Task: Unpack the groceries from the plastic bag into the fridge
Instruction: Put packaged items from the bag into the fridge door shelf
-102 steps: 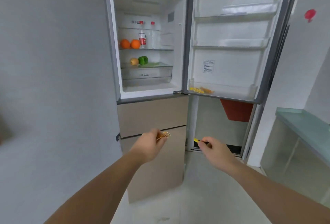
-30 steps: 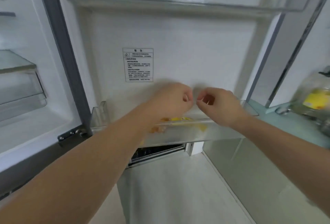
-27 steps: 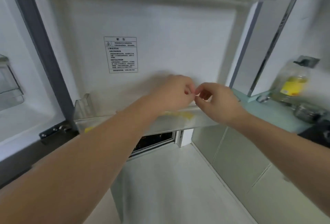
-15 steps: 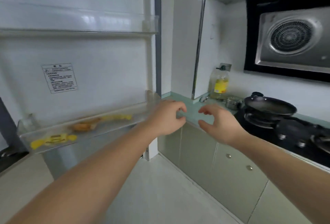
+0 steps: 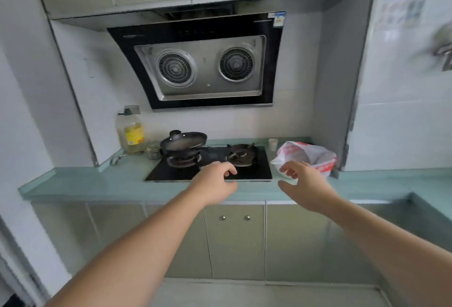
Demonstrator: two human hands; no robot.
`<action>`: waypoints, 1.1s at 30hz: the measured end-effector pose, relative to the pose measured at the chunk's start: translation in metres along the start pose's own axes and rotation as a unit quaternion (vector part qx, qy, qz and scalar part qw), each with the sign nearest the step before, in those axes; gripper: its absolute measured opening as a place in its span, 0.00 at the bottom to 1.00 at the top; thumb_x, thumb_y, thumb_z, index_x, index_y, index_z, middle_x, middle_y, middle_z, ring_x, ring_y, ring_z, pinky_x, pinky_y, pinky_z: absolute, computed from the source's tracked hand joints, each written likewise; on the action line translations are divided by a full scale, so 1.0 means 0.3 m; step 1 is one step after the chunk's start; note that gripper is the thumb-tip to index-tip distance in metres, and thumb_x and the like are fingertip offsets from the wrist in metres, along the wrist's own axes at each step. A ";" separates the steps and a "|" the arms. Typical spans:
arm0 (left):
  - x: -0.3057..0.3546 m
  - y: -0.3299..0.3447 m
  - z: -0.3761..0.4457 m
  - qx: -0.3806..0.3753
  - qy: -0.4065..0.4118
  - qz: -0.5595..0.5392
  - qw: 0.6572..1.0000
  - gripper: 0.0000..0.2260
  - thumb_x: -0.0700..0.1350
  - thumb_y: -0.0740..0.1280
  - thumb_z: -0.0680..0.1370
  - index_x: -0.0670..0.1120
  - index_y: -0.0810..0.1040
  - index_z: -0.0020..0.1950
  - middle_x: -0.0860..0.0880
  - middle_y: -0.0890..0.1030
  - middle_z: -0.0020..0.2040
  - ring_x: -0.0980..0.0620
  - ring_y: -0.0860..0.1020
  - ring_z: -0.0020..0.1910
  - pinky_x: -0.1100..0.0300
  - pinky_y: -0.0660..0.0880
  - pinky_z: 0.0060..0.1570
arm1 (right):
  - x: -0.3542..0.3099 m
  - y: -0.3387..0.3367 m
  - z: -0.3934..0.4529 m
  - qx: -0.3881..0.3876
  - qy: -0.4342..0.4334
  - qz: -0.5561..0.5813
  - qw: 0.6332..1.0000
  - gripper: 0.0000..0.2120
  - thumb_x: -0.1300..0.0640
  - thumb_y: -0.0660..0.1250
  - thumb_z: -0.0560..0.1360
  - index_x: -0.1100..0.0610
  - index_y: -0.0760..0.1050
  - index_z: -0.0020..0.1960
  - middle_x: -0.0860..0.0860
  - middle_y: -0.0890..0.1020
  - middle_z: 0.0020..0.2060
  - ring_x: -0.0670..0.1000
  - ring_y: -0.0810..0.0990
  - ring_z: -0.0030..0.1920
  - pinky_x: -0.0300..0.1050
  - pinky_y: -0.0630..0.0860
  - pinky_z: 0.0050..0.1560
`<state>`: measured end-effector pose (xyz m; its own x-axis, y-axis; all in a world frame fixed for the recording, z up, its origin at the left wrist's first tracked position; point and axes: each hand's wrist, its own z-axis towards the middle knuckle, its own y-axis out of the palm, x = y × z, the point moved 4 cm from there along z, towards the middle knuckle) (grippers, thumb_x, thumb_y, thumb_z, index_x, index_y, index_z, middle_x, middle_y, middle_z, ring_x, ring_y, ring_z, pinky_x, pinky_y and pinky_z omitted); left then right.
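A white plastic bag with red print (image 5: 310,156) sits on the pale green counter (image 5: 97,183), to the right of the hob and against the wall corner. Its mouth gapes upward; its contents are hidden. My right hand (image 5: 304,184) hovers just in front of the bag's left side, fingers spread, holding nothing. My left hand (image 5: 216,182) is over the front edge of the hob, fingers loosely curled and empty. The fridge is out of view.
A black gas hob (image 5: 210,166) carries a dark wok (image 5: 184,144) on its left burner. An oil bottle (image 5: 130,133) and a small jar (image 5: 152,152) stand left of it, a white cup (image 5: 272,144) behind the bag. A range hood (image 5: 203,67) hangs above.
My view has swung right from the open fridge door to the counter and hob. Both hands, which left small packets in the door's bottom shelf, now reach empty toward the bag.
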<state>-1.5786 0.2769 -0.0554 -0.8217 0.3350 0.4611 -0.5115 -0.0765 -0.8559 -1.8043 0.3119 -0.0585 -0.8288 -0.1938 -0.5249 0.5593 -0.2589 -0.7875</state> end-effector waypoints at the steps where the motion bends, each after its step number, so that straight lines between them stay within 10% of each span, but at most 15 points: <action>1: 0.054 0.048 0.038 -0.013 0.017 0.000 1.000 0.13 0.50 0.68 0.73 0.55 0.78 0.58 0.55 0.75 0.53 0.53 0.76 0.54 0.54 0.74 0.57 | 0.067 -0.027 -0.013 -0.001 0.019 -0.002 1.000 0.16 0.51 0.67 0.75 0.51 0.73 0.62 0.48 0.76 0.54 0.47 0.74 0.51 0.40 0.70 0.50; 17: 0.302 0.715 0.796 -0.128 0.114 -0.067 0.983 0.14 0.51 0.67 0.74 0.54 0.76 0.59 0.55 0.73 0.62 0.54 0.74 0.60 0.55 0.72 0.61 | 0.793 -0.079 0.372 -0.019 0.177 -0.059 0.982 0.16 0.51 0.66 0.74 0.50 0.73 0.61 0.46 0.75 0.51 0.48 0.75 0.51 0.40 0.70 0.49; 33: 0.299 1.131 1.497 -0.158 0.027 -0.060 0.985 0.12 0.48 0.66 0.77 0.51 0.77 0.60 0.53 0.74 0.61 0.56 0.72 0.54 0.62 0.69 0.52 | 1.432 -0.023 0.995 -0.030 0.181 0.003 0.983 0.12 0.52 0.68 0.75 0.52 0.76 0.57 0.50 0.79 0.48 0.51 0.78 0.46 0.41 0.71 0.44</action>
<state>-1.9389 -0.1407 -0.1992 -0.7416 0.3732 0.5575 -0.4933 0.2598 -0.8301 -2.1592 -0.0519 -0.1821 -0.7836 0.1571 -0.6010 0.5706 -0.2006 -0.7964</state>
